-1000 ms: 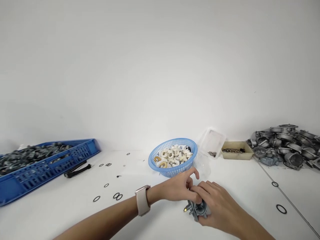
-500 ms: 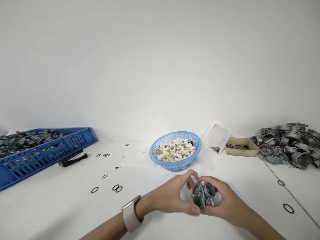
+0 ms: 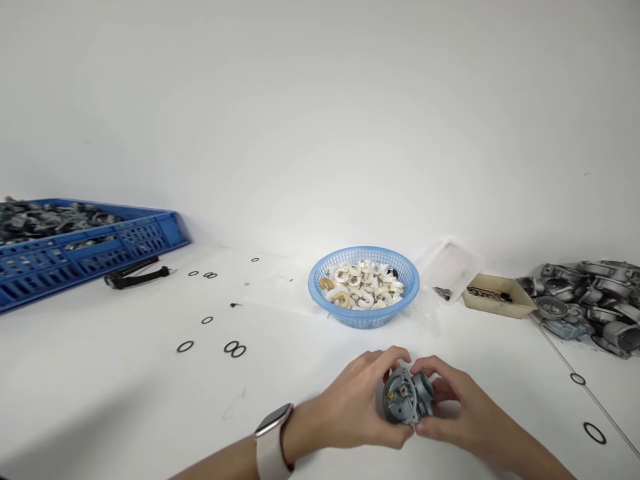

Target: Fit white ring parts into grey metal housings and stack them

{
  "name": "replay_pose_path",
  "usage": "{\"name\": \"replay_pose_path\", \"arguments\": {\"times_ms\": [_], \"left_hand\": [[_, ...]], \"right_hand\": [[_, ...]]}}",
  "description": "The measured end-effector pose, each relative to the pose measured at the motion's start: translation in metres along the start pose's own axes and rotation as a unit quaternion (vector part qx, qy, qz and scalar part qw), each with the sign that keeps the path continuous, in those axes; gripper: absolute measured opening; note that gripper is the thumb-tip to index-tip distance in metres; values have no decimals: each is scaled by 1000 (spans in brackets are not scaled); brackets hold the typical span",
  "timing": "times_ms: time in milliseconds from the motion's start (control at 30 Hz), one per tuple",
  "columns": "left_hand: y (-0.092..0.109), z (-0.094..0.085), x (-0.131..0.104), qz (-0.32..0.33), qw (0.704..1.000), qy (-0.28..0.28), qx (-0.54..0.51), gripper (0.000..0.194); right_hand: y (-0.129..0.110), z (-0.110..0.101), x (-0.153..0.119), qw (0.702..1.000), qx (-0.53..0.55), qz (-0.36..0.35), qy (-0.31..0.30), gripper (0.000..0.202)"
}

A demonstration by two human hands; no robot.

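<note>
Held item: one small grey metal part (image 3: 404, 398) with a round open face, raised just above the white table (image 3: 125, 400) near its front edge, in front of the blue basket (image 3: 364, 315). Left hand (image 3: 350, 400): fingers closed around the part's left side, thumb on top; pale watch (image 3: 273, 440) on the wrist. Right hand (image 3: 453, 403): fingers closed on the part's right side, so both hands clamp it between them. Basket contents: white and tan curved pieces (image 3: 361, 288). Left of table: blue crate (image 3: 75, 250) of dark metal parts, a black strap (image 3: 135, 277) just beside it, loose black rings (image 3: 234, 348) scattered nearby. Right of basket: clear tub (image 3: 450, 263), tan tray (image 3: 500, 300), heap of grey castings (image 3: 590, 300).
</note>
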State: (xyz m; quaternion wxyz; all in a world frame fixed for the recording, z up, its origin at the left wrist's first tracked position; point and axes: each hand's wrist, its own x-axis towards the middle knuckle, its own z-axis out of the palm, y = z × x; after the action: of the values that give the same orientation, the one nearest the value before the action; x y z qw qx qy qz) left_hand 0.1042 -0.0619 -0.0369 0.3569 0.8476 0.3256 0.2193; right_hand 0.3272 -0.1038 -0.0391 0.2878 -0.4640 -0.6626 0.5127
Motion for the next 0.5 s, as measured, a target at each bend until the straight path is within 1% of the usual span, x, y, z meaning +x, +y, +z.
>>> {"name": "replay_pose_path", "arguments": {"times_ms": [67, 133, 233, 367, 500], "left_hand": [[2, -3, -2, -1, 1000, -1, 10, 64], [3, -5, -4, 0, 1000, 1, 18, 67], [4, -5, -5, 9, 999, 1, 31, 65], [5, -5, -5, 11, 999, -10, 32, 55], [4, -7, -7, 10, 999, -23, 34, 55]], "right_hand": [[-1, -2, -1, 999, -41, -9, 5, 40], [0, -4, -1, 996, -89, -19, 21, 30], [3, -6, 1, 988, -151, -31, 26, 19], [1, -9, 0, 985, -170, -39, 1, 17], [-9, -10, -6, 981, -194, -26, 1, 21]]}}
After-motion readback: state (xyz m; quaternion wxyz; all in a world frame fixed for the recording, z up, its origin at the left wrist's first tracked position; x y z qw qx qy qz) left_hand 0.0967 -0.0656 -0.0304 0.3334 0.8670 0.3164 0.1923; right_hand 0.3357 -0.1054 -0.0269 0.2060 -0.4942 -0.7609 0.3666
